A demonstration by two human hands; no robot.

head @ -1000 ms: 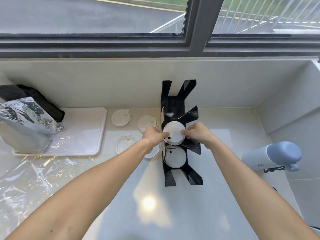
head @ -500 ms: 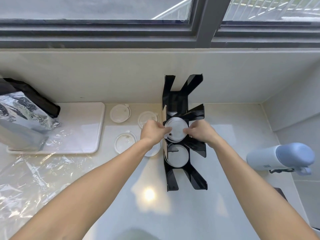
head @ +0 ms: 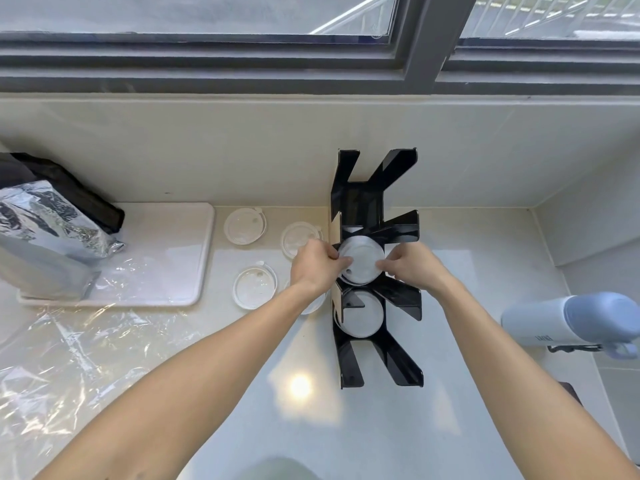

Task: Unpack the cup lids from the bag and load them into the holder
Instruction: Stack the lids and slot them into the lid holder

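Note:
A black slotted lid holder (head: 375,341) stands on the white counter against the back wall. Both hands grip a white lid stack (head: 362,263) in its middle slot: my left hand (head: 315,266) on the stack's left edge, my right hand (head: 412,265) on its right edge. Another white lid stack (head: 362,318) sits in the slot just below. Three loose clear lids lie left of the holder: one (head: 245,225) at the back, one (head: 298,237) partly behind my left hand, one (head: 254,287) nearer. A further lid is mostly hidden under my left wrist.
A white tray (head: 180,251) lies at the left with a silver foil bag (head: 41,233) and a black bag (head: 69,188) on it. Crumpled clear plastic wrap (head: 62,348) spreads over the front left counter. A blue-grey bottle (head: 581,320) lies at the right.
Both hands stay on the lid stack in the middle slot. The view has tilted down slightly, so holder and hands sit a little lower and further right in frame.

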